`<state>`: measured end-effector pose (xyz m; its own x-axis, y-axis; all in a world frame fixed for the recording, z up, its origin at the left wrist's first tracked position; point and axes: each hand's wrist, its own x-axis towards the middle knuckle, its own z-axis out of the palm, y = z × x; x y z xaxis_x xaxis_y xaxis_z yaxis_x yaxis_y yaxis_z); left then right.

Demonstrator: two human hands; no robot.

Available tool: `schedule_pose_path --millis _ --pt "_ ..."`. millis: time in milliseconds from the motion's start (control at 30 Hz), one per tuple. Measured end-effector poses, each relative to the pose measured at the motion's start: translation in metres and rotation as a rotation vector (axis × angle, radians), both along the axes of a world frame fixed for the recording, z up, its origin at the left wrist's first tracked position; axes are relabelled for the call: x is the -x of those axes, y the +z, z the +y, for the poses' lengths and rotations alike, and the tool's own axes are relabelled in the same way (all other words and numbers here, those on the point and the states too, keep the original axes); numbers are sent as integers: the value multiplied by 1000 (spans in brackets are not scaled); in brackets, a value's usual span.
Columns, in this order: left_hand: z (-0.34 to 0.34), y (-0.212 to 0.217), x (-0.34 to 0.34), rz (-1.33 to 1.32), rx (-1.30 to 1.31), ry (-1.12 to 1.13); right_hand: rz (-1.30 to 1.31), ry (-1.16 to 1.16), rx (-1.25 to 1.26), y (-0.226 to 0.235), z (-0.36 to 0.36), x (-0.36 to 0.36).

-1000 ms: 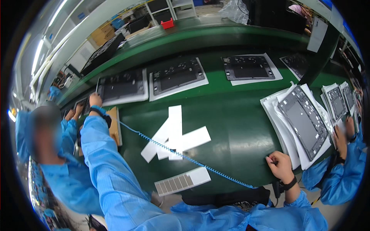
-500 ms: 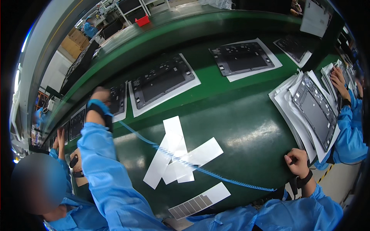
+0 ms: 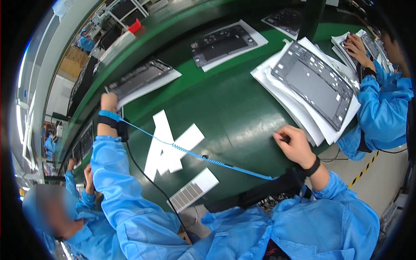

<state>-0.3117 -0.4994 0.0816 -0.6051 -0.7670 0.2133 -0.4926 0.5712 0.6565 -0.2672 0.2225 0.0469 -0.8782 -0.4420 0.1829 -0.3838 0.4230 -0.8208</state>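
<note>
My left hand (image 3: 109,102) is closed on the near-left corner of a dark flat device panel (image 3: 141,77), which lies on white paper (image 3: 151,86). This panel looks tilted, and my fingertips are partly hidden. My right hand (image 3: 297,146) hangs curled over the table's near right, its fingers closed; whether the dark spot between them is an object I cannot make out. Near it rests a stack of white sheets (image 3: 288,104) with a dark panel (image 3: 314,80) on top. A blue coiled cord (image 3: 195,153) stretches from my left wrist across the table.
White strips (image 3: 162,147) overlap on the green table (image 3: 229,125), with a strip bearing grey patches (image 3: 186,196) closer to me. Another panel (image 3: 223,45) sits on the far belt. Co-workers' hands are at the right (image 3: 357,50) and lower left (image 3: 89,177). A dark post (image 3: 312,19) stands beyond.
My view has shifted, so the scene sits differently. My left hand has gone to the larger panel's corner, and that panel now tilts. My right hand has moved in over the table, still curled.
</note>
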Motion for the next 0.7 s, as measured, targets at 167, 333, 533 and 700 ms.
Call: schedule_pose_path --millis 167,333,533,700 --pt "192 90 -90 327 -561 46 -965 211 644 12 -42 -4" --pt "365 45 -196 479 -712 -5 -1380 291 1042 8 -66 1" --pt "498 -51 -241 414 -611 157 -704 -114 414 0 12 -7" --pt "515 -54 -254 -111 -186 -13 3 -121 -390 -2 27 -15"
